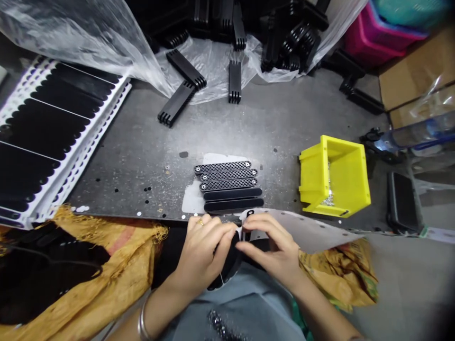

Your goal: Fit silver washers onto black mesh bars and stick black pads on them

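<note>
At the table's front edge, my left hand (209,251) is closed in a pinch on a sheet of black stickers (231,263), which hangs below the fingers. My right hand (275,246) is closed beside it, pinching the white backing sheet (302,229), whose perforated strip trails off to the right. The fingertips of both hands nearly meet, and they hide what lies between them. Just beyond them, several slim black bars lie in a stack: the far ones show a lattice face (227,175), the near two a smooth black face (233,204).
A yellow bin (313,180) with small metal parts stands to the right, near a phone (403,201). More black sticker sheets (53,113) lie at left. Slotted black parts (234,83) lie at the back by clear plastic bags (213,57). A yellow sack (131,265) hangs at lower left.
</note>
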Tool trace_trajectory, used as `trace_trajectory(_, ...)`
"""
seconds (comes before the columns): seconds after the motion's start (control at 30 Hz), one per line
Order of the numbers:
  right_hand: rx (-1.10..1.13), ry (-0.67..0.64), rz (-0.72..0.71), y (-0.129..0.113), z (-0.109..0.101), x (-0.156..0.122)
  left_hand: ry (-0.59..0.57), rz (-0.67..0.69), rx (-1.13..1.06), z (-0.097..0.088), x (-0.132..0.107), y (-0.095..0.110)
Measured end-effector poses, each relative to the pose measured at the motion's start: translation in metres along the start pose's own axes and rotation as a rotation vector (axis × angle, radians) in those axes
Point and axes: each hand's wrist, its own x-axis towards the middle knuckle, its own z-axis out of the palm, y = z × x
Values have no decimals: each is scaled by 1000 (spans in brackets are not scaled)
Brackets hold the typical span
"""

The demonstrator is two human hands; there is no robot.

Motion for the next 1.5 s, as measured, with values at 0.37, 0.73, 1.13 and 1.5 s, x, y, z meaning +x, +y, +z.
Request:
trace_trajectory(0.37,122,238,53,-23,-32,21,25,55,286,-5,2,-18)
trace_trajectory(0.73,-347,-267,-405,25,29,116,220,-264,162,-32,29,-57)
trace_trajectory(1.13,-440,-248,-182,14,-15,104,209,-390,-25,-25,42,-68)
trace_trajectory(1.5,-239,-190,-95,32,-33,101,183,-362,80,-29,46,-71)
